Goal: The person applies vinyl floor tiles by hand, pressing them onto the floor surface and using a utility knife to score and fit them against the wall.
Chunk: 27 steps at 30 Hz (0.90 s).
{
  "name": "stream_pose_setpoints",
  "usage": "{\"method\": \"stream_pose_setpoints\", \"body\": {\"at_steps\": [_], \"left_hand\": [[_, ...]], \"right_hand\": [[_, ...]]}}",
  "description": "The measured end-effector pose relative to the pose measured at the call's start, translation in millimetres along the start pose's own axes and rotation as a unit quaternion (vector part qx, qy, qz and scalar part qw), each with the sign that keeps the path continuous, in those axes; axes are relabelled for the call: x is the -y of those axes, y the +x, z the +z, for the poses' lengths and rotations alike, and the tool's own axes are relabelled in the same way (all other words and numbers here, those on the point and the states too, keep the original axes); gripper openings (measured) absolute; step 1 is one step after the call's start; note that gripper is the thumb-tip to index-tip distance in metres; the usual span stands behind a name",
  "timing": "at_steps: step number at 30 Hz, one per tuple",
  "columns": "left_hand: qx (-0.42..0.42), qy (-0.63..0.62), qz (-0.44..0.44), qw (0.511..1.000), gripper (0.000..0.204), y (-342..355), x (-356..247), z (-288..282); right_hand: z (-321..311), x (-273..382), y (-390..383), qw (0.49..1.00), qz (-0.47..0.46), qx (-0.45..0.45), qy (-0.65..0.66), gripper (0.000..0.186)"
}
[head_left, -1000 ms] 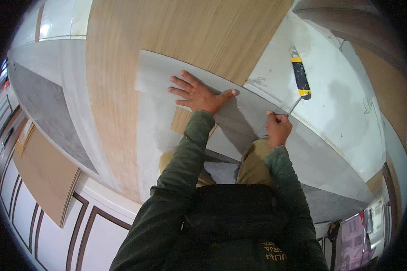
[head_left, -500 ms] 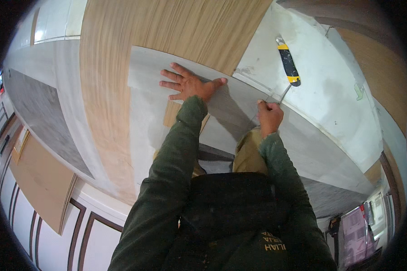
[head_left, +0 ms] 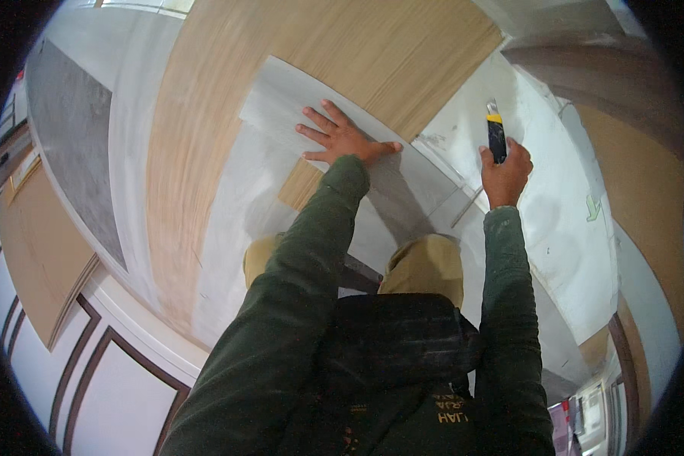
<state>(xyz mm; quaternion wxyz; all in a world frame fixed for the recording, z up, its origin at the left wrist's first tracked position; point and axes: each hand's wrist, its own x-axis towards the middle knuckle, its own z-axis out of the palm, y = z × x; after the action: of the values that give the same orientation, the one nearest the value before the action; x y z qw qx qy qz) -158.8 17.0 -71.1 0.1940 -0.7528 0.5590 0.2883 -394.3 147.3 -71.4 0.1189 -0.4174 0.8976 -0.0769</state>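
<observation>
My left hand [head_left: 346, 142] lies flat with fingers spread on a light grey sheet [head_left: 277, 87], pressing near its far edge. That sheet rests over a wood-grain sheet [head_left: 342, 57]. At the right, my right hand [head_left: 507, 176] has its thumb and fingers round the lower part of a black and yellow utility knife [head_left: 495, 131]. The knife's blade end points away from me, and the hand hides its near end. Under the knife is a whitish surface [head_left: 555, 182]. A thin grey stick [head_left: 467, 207] lies on the grey sheet beside my right wrist.
A small wood-grain patch [head_left: 300, 185] shows by my left sleeve. My knee [head_left: 425, 266] is close to the grey sheet. Tan boards [head_left: 42, 243] lean at the left near white panels with dark trim [head_left: 129, 387]. A brown board [head_left: 623, 144] lies along the right.
My right hand has let go of the thin stick and moved away from me and to the right, closing on the utility knife. My left hand stays flat on the sheet; the view has shifted.
</observation>
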Motion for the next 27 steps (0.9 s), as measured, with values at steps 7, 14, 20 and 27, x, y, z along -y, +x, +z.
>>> {"method": "stream_pose_setpoints", "body": {"at_steps": [7,14,20,27], "left_hand": [[-0.019,-0.022,0.000,1.000,0.169,7.5,7.5,5.7],[-0.011,-0.038,0.012,0.999,0.166,5.0,8.0,6.0],[0.039,-0.064,0.011,0.997,0.160,5.4,7.7,-7.8],[0.000,-0.055,0.025,0.998,0.143,8.6,19.7,14.4]], "right_hand": [[21.3,-10.6,9.8,0.993,-0.068,0.014,0.100,0.044],[15.1,84.3,-14.5,0.896,-0.138,0.174,0.385,0.034],[25.3,116.0,0.5,0.824,0.042,0.272,0.496,0.033],[45.4,175.3,26.0,0.868,-0.334,0.241,0.277,0.047]]}}
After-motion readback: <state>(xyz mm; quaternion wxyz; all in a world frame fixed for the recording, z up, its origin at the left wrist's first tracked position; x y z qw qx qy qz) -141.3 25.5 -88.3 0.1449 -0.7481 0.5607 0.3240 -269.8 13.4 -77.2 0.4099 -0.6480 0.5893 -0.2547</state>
